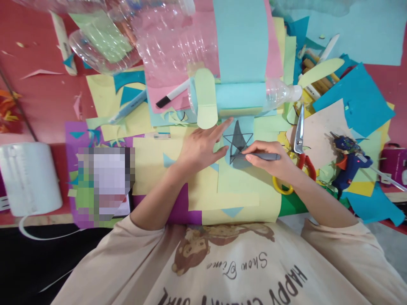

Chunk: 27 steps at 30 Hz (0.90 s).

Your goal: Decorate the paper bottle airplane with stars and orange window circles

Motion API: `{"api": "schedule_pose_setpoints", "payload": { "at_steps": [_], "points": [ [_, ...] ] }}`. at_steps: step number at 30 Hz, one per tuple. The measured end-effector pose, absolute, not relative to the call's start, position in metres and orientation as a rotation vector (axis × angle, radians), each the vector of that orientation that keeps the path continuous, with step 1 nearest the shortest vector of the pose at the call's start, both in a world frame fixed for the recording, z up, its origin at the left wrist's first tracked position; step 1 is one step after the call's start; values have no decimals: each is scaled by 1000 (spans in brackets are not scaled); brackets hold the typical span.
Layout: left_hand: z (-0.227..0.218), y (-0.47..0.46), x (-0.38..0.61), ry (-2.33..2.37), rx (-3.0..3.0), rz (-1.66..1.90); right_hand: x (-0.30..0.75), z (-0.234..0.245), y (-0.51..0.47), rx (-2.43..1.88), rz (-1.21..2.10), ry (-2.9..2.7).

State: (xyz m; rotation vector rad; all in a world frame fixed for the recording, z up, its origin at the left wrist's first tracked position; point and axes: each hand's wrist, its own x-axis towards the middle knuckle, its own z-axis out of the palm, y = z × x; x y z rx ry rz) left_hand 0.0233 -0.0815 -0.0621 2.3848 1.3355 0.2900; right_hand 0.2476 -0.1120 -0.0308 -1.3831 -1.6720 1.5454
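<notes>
My right hand [270,159] grips a grey marker [267,156], its tip against a five-pointed star [238,137] drawn in dark lines. The star's upper point and part of its lower left are filled in dark. It is on a light blue paper piece [249,126] that lies over pale yellow-green paper [232,182]. To the left, my left hand [202,148] rests palm down with fingers apart, its index fingertip near the star's top. Just beyond lies a clear plastic bottle [278,92] wrapped in light blue paper, with a pale green rounded strip [206,99] across it.
Scissors [299,135] with red and yellow handles lie by my right forearm. Farther right is a blue glue gun [351,169]. A black-and-white marker [173,94], a blue marker [129,106], clear bottles [178,42] and paper scraps surround the work. A white device [30,180] sits left.
</notes>
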Motion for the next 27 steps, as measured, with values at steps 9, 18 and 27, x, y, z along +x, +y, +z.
{"api": "schedule_pose_setpoints", "payload": {
  "at_steps": [9,18,27],
  "points": [
    [-62,-81,23,1339,2385,279,251,-42,-113,-1430,1454,-1593],
    [-62,-82,24,1347,2382,295,250,-39,-113,-1421,1463,-1636],
    [-60,-81,24,1343,2355,265,247,-31,-112,-1362,1516,-1696]
  ]
}}
